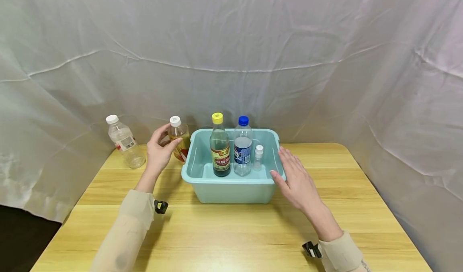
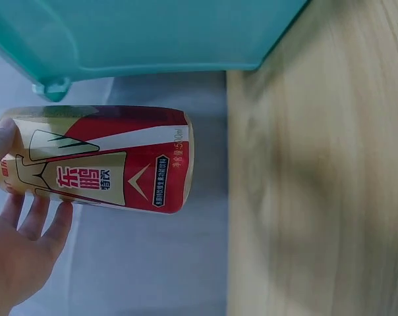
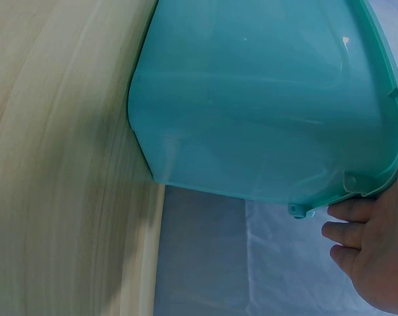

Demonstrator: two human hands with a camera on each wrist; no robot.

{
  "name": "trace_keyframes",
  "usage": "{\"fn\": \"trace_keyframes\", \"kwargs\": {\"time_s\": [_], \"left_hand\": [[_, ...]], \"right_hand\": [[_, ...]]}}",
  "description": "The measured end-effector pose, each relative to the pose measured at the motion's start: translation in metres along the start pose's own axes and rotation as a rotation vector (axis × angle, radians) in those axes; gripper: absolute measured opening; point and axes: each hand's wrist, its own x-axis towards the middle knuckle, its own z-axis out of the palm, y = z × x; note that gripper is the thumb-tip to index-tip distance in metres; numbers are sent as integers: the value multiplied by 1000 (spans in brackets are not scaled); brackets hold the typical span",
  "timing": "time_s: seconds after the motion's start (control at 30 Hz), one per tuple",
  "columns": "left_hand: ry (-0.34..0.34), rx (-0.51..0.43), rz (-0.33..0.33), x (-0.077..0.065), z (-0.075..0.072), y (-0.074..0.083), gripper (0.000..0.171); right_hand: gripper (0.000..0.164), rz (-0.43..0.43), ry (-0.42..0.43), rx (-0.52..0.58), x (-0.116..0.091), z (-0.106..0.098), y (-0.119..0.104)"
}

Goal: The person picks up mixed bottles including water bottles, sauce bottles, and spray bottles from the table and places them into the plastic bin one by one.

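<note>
- Left hand (image 1: 159, 153): fingers curled round white-capped plastic bottle, red-and-gold label (image 2: 100, 148), near wooden table (image 1: 231, 232)'s far edge.
- Right hand (image 1: 298, 183): fingers straight, against right rim of turquoise rectangular plastic tub (image 1: 235, 192).

Ok so the tub (image 1: 235, 192) is smooth plastic with a soft sheen, and the table (image 1: 224, 234) has a wood-grain top that goes a bit glossy where light hits. Drink bottle (image 2: 93, 158) wears a slick printed label. Yellow-capped bottle (image 1: 219, 137) is clear and shiny (glass or plastic, can't tell). Backdrop (image 1: 231, 39) looks creased, faintly satiny; sleeves (image 1: 126, 225) are matt fabric.
</note>
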Motion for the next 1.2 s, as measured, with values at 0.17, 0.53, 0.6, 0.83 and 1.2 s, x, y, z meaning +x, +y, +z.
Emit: {"fn": "trace_keyframes", "kwargs": {"time_s": [0.17,0.53,0.6,0.83,1.2], "left_hand": [[14,-22,32,-1,-6,1,62],[40,-67,157,-9,-17,34,59],[39,-76,182,-11,-18,40,59],[37,-75,264,-14,-23,62,60],[-15,-93,362,-26,-18,95,64]], "right_hand": [[69,1,-2,-1,0,0,0],[69,3,-8,-8,1,1,1],[69,3,-8,-7,1,1,1],[69,1,-4,-2,1,1,1],[69,1,1,0,1,1,1]]}}
